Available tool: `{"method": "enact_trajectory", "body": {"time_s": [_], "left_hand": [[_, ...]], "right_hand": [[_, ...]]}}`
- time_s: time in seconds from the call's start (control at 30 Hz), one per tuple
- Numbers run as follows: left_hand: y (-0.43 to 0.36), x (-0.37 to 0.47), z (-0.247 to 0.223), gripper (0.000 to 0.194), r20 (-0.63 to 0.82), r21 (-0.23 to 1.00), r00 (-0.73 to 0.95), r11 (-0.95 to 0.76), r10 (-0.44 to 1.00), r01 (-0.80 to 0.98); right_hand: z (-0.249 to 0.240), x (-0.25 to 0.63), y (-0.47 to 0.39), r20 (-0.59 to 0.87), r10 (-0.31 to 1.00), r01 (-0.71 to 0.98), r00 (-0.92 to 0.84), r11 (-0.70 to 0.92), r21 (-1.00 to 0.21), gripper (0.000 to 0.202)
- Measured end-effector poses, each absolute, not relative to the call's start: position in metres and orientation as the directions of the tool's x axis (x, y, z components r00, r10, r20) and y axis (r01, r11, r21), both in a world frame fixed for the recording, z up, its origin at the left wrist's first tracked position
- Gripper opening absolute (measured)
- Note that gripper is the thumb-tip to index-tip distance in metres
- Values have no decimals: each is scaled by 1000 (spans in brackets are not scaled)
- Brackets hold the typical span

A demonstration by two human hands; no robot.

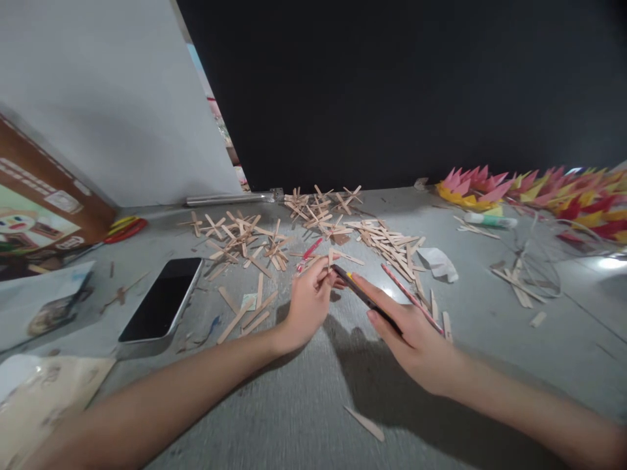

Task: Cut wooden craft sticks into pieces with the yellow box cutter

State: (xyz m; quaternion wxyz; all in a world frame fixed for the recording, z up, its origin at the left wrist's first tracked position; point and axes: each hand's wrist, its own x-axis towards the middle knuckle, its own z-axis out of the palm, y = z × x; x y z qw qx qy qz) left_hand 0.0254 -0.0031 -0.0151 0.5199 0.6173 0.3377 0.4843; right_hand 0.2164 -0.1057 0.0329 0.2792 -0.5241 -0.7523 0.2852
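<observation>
My left hand [309,301] is closed in a pinch on a small wooden craft stick [331,257] above the middle of the table. From the right, my right hand [416,333] grips a slim dark cutter-like tool with a yellow part [369,301]. Its front end meets the fingers of my left hand, so the exact contact there is hidden. Just behind my hands lie a red pen-like item [312,249] and a spread of loose craft sticks [386,243]. Below my right hand lies one single pointed stick [365,423].
Crossed stick pieces [240,236] lie at the back left, near a phone [161,300]. Pink and yellow paper flowers [475,186], a glue stick [490,220] and a crumpled white paper [438,262] are on the right. A black panel [392,91] stands behind.
</observation>
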Motion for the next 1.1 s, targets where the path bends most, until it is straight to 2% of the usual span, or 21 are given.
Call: {"method": "enact_trajectory", "body": {"time_s": [0.33, 0.43, 0.53, 0.77, 1.0, 1.1], "left_hand": [[-4, 26, -14, 38, 197, 978, 327, -161, 924, -133], [-5, 27, -12, 53, 170, 977, 321, -117, 932, -177], [-7, 27, -9, 65, 188, 971, 321, -128, 928, -200], [-8, 27, -8, 46, 219, 967, 329, -161, 918, -197], [-9, 28, -8, 49, 179, 977, 334, -128, 925, -168], [-9, 28, -8, 49, 174, 976, 347, -114, 922, -187]], "right_hand": [[20, 215, -104, 210, 938, 574, -275, 336, -747, 58], [18, 218, -101, 236, 943, 583, -234, 330, -742, 56], [12, 215, -102, 219, 936, 584, -275, 343, -736, 61], [8, 206, -108, 152, 933, 641, -326, 337, -689, 71], [3, 206, -112, 150, 931, 696, -331, 349, -627, 72], [4, 205, -112, 173, 929, 682, -328, 360, -637, 71]]}}
